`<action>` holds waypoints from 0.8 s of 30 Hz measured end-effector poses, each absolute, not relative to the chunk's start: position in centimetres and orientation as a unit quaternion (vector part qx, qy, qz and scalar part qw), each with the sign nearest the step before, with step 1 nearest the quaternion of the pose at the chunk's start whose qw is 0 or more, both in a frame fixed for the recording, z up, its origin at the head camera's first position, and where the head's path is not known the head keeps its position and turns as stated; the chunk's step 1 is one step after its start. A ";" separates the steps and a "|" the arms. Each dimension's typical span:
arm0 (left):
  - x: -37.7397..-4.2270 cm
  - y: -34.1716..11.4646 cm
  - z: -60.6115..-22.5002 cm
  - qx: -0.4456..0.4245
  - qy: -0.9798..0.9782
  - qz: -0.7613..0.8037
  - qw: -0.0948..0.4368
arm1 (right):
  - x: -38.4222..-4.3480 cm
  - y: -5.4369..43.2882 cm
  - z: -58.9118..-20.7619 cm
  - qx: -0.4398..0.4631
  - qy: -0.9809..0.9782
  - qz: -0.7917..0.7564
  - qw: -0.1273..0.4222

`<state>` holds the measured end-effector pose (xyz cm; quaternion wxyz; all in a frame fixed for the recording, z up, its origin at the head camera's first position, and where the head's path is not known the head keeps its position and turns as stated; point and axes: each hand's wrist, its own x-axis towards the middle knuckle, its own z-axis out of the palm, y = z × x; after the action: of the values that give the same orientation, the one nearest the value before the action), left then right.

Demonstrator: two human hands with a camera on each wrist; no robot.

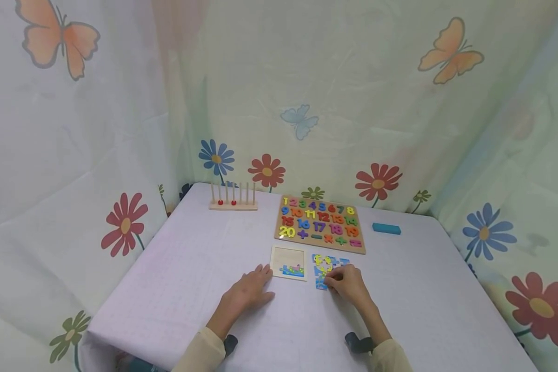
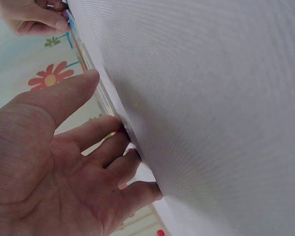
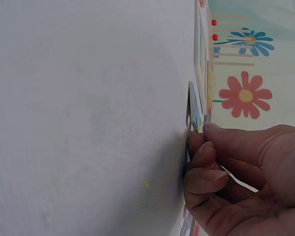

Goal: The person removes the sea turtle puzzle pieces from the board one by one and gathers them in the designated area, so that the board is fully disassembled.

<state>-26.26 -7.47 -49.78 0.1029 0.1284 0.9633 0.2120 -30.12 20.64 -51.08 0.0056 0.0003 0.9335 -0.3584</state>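
A square wooden puzzle tray (image 1: 288, 249) lies on the table with a few joined pieces (image 1: 294, 270) in its lower part. My left hand (image 1: 246, 292) rests beside it, fingertips at its left edge and fingers extended; the left wrist view shows the palm (image 2: 73, 172) facing the camera. Right of the tray lie several loose blue and yellow jigsaw pieces (image 1: 320, 260). Over their near right side, my right hand (image 1: 349, 283) pinches a puzzle piece (image 3: 194, 115) between thumb and finger. The curled fingers hide much of that piece.
Behind the tray lies a wooden number board (image 1: 318, 248) with coloured numerals. A peg stand (image 1: 234, 206) with two red beads stands at the back left, and a teal block (image 1: 386, 228) at the back right. Flowered curtains (image 1: 242, 77) surround the white-covered table (image 1: 176, 268).
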 end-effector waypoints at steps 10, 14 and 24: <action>-26.3 -7.5 -49.8 0.128 0.964 0.210 0.104 | -29.7 20.5 -51.0 -0.007 0.934 -0.358 -0.002; -26.3 -7.5 -50.0 0.129 0.964 0.209 0.102 | -29.6 20.5 -51.2 -0.010 0.933 -0.361 0.000; -26.2 -7.5 -49.9 0.131 0.963 0.213 0.098 | -29.4 20.4 -51.1 -0.025 0.931 -0.363 -0.011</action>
<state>-26.16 -7.45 -49.89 0.0982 0.1307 0.9632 0.2134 -29.43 20.43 -51.08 -0.0109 -0.0246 0.9313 -0.3634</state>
